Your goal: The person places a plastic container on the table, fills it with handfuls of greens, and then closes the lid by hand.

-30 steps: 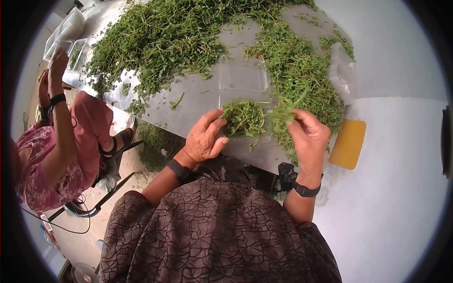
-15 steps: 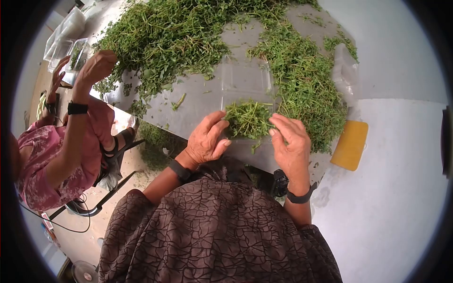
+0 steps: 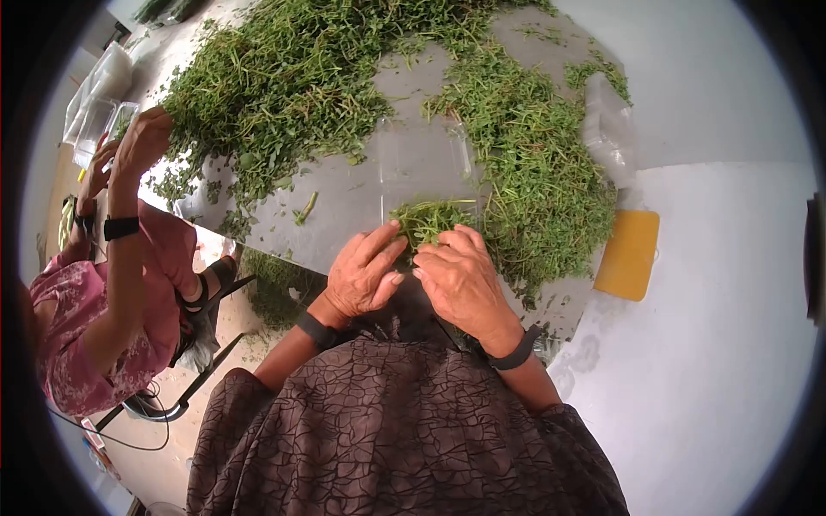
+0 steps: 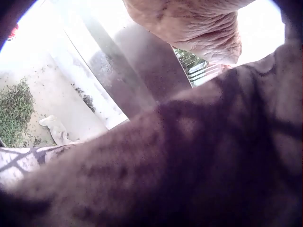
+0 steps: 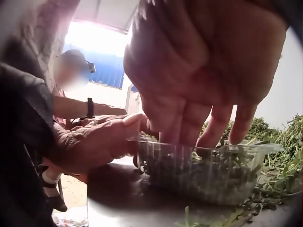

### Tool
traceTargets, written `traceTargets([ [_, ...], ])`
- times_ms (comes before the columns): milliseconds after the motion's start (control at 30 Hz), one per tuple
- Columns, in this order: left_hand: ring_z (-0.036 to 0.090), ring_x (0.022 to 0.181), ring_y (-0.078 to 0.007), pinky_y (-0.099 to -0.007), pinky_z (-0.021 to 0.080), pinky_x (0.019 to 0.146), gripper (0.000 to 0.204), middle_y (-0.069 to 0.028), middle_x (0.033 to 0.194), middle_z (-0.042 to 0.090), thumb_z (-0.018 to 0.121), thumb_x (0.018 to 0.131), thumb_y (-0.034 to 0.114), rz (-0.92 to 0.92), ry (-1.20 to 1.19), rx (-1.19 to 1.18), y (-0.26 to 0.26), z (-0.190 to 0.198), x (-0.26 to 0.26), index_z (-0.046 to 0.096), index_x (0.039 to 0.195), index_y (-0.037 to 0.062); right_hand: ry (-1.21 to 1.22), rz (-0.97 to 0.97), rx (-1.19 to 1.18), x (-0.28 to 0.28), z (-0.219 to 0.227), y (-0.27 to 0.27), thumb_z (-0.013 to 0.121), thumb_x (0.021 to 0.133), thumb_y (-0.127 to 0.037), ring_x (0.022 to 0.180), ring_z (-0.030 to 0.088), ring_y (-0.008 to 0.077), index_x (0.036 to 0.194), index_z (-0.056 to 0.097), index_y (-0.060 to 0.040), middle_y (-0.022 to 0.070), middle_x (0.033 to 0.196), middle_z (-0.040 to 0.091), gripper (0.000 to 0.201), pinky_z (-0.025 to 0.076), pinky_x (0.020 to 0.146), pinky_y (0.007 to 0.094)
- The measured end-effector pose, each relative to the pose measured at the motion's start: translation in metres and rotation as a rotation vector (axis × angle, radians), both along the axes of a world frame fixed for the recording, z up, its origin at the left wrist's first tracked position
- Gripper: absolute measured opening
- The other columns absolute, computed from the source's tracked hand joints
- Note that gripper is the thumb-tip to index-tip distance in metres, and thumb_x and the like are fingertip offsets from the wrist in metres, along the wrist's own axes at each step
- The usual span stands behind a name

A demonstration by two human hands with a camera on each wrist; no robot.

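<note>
A clear plastic box [image 5: 203, 175] full of green sprigs [image 3: 428, 217] stands at the table's near edge, its lid [image 3: 426, 159] folded back flat. At its left side the left hand [image 3: 360, 273] rests with relaxed, slightly bent fingers against the rim. From the near side the right hand [image 3: 460, 279] reaches over the box; in the right wrist view its fingers point down inside the rim, pressing on the greens. The left wrist view shows mostly sleeve and part of the left hand [image 4: 194, 23].
Large heaps of greens [image 3: 284, 86] cover the back and right [image 3: 542, 172] of the table [image 3: 335, 185]. Stacked clear plastic [image 3: 608, 129] lies at the right edge near a yellow board [image 3: 628, 255]. Another person in pink [image 3: 95, 344] sits at left beside more boxes [image 3: 99, 120].
The right hand has come from the heap on the right to the box, let go of its sprigs there and moved over the near side. The left hand has stayed by the box.
</note>
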State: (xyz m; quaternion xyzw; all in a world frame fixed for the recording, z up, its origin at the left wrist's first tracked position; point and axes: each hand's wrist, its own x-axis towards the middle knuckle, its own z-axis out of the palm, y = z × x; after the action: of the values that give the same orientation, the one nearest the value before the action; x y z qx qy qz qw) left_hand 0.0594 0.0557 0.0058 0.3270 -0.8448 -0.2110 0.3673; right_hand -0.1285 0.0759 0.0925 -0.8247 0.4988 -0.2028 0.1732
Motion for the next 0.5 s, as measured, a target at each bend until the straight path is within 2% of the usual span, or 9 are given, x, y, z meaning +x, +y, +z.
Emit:
traceTargets([
  [100,0.057,0.085,-0.0316,-0.0371,0.048,0.075,0.042,-0.0193,0.123,0.052,0.059,0.08,0.023,0.012,0.041,0.012,0.001,0.002,-0.002,0.059,0.114,-0.0006,-0.083,-0.026,-0.027,-0.012,-0.001,-0.005,0.064,0.076,-0.006,0.092,0.058,0.025,0.084,0.065,-0.0002,0.01,0.09,0.066,0.01,0.041,0.091,0.0399],
  [200,0.058,0.092,-0.0331,-0.0387,0.048,0.08,0.045,-0.0206,0.125,0.05,0.059,0.081,0.025,0.035,0.038,0.018,0.003,0.0,-0.001,0.056,0.118,-0.0002,-0.073,-0.28,-0.117,-0.036,0.002,-0.013,0.065,0.076,-0.004,0.093,0.058,0.0271,0.091,0.067,-0.0004,0.0129,0.096,0.066,0.015,0.043,0.088,0.0401],
  [233,0.058,0.094,-0.0336,-0.0393,0.048,0.082,0.046,-0.0212,0.126,0.049,0.059,0.081,0.026,0.056,0.044,0.023,0.003,-0.001,-0.001,0.055,0.119,-0.0002,-0.069,-0.28,-0.122,-0.045,0.003,-0.017,0.065,0.076,-0.004,0.093,0.058,0.0271,0.091,0.067,-0.0004,0.0129,0.096,0.066,0.015,0.043,0.088,0.0401],
  [300,0.058,0.099,-0.0345,-0.0401,0.048,0.085,0.048,-0.022,0.128,0.047,0.058,0.083,0.028,0.057,0.041,0.033,0.005,-0.003,-0.001,0.054,0.121,0.0,0.129,-0.506,-0.135,-0.064,0.007,-0.027,0.067,0.075,-0.005,0.094,0.056,0.0292,0.097,0.066,-0.0001,0.0142,0.1,0.064,0.023,0.043,0.088,0.0405],
  [500,0.058,0.099,-0.0346,-0.0399,0.048,0.085,0.048,-0.0221,0.128,0.047,0.057,0.084,0.03,0.066,0.031,0.056,0.006,-0.003,-0.001,0.052,0.121,-0.0009,0.327,-0.611,-0.225,-0.101,-0.004,-0.064,0.07,0.072,-0.007,0.097,0.054,0.0308,0.111,0.062,-0.0017,0.015,0.105,0.06,0.039,0.043,0.088,0.0418],
])
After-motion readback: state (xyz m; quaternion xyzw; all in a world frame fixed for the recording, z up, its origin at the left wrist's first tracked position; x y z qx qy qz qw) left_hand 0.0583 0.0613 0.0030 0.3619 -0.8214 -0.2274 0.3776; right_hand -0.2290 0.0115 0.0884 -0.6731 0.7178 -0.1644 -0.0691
